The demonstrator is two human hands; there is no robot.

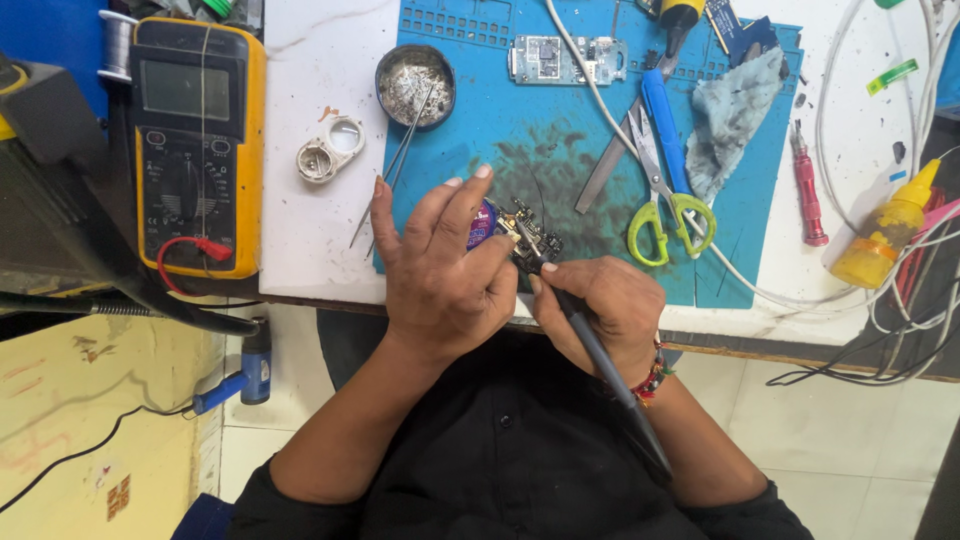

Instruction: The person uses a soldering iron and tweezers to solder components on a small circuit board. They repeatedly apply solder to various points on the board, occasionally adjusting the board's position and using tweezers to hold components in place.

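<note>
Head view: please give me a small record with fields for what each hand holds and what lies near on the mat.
left hand: left hand holds a small circuit board above the blue mat
right hand: right hand grips a black soldering iron, its tip on the board
near, above: round tin with tweezers leaning on it
near, right: scissors, grey cloth
left side: yellow multimeter
far right: yellow bottle
</note>
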